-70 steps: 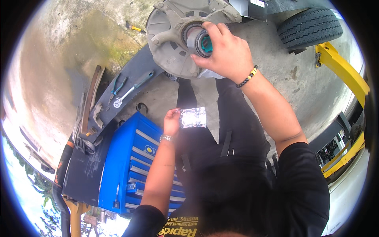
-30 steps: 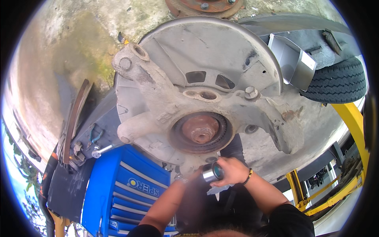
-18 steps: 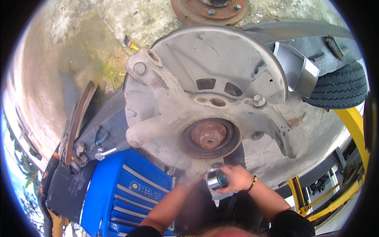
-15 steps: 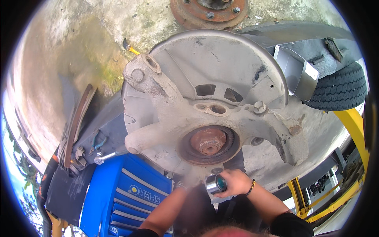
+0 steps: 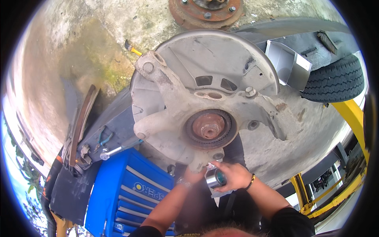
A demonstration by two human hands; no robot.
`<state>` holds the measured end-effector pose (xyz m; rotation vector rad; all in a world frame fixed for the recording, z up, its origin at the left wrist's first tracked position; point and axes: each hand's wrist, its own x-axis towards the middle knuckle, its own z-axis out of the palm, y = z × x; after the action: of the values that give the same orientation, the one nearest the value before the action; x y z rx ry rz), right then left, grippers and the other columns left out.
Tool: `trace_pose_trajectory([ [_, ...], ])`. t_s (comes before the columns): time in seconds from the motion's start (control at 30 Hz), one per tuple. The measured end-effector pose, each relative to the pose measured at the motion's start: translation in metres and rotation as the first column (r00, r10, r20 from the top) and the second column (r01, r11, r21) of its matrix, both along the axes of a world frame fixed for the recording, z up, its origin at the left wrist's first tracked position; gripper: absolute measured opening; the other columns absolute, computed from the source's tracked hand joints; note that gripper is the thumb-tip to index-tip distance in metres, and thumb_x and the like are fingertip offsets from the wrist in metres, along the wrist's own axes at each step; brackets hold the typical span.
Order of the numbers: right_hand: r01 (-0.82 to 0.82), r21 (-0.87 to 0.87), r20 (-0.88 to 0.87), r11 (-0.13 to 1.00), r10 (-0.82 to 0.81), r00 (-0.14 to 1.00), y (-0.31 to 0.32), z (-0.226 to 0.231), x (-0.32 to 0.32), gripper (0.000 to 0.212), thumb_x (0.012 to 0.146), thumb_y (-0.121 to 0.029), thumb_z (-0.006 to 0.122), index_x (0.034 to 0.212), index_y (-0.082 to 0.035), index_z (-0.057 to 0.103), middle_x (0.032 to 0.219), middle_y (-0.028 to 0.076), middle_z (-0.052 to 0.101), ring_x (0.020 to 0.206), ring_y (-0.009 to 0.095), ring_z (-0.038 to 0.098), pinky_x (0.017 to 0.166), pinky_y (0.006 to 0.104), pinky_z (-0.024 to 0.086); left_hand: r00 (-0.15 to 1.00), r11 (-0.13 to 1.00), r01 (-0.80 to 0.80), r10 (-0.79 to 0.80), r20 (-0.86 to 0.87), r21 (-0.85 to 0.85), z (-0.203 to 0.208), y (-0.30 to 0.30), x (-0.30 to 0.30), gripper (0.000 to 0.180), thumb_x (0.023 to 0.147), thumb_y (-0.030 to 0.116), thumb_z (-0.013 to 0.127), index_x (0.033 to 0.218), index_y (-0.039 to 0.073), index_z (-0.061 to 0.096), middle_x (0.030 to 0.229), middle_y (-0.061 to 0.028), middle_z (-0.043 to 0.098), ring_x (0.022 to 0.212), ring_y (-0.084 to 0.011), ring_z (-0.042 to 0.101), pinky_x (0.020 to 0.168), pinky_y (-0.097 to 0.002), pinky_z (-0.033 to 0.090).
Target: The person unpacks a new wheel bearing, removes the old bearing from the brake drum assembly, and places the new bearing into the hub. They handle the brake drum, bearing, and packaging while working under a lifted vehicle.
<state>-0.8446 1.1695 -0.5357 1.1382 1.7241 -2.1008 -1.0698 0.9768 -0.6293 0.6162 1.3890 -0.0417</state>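
My right hand [image 5: 235, 176] is wrapped round a wheel bearing [image 5: 215, 178], a short shiny steel cylinder with a teal inner face. Some clear or whitish plastic film [image 5: 218, 193] hangs below that hand. My left hand [image 5: 194, 174] is close beside the bearing, partly covered by the lower lug of the steering knuckle, and its fingers do not show clearly. Just beyond both hands stands the grey, dirty steering knuckle [image 5: 173, 98], with a rusty hub centre [image 5: 209, 127] in its round bore. A large round dust shield [image 5: 221, 51] is behind it.
On the left are a blue tool chest [image 5: 106, 189], a ratchet [image 5: 118, 151], pliers [image 5: 104, 138] and curved brake shoes [image 5: 81, 126]. A tyre [image 5: 335, 81], an open box [image 5: 290, 65] and a brush [image 5: 327, 42] lie right. A rusty hub [image 5: 205, 14] and hammer [image 5: 132, 48] lie beyond.
The view has shifted slightly. My left hand has moved up and right, closer to the bearing and the knuckle's lower lug. My right hand still holds the bearing.
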Motion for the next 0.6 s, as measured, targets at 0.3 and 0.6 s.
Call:
trace_pose_trajectory([
  [0.3,0.209,0.365,-0.038,0.907,-0.210,0.977,0.042,0.048,-0.012,0.103,0.064,-0.051,0.095,0.145,-0.007,0.047,0.114,0.015,0.071,0.083,0.032,0.074,0.072,0.0391,0.061,1.000,0.970,0.007,-0.003,-0.017,0.243,0.032,0.051,-0.006,0.027,0.089,0.006,0.072,0.116,0.005,0.072,0.099,-0.0112,0.077,0.090,-0.0284,0.076,0.080,-0.0374,0.058],
  [0.6,0.193,0.832,-0.042,0.520,-0.288,0.957,0.150,0.095,-0.045,0.111,0.059,-0.039,0.102,0.145,-0.007,0.039,0.103,0.018,0.068,0.082,0.036,0.073,0.067,0.0421,0.060,0.991,0.929,0.131,-0.128,-0.033,0.345,0.024,0.036,-0.025,0.023,0.087,0.009,0.072,0.110,0.007,0.077,0.102,-0.0170,0.073,0.093,-0.0374,0.071,0.081,-0.0448,0.058],
])
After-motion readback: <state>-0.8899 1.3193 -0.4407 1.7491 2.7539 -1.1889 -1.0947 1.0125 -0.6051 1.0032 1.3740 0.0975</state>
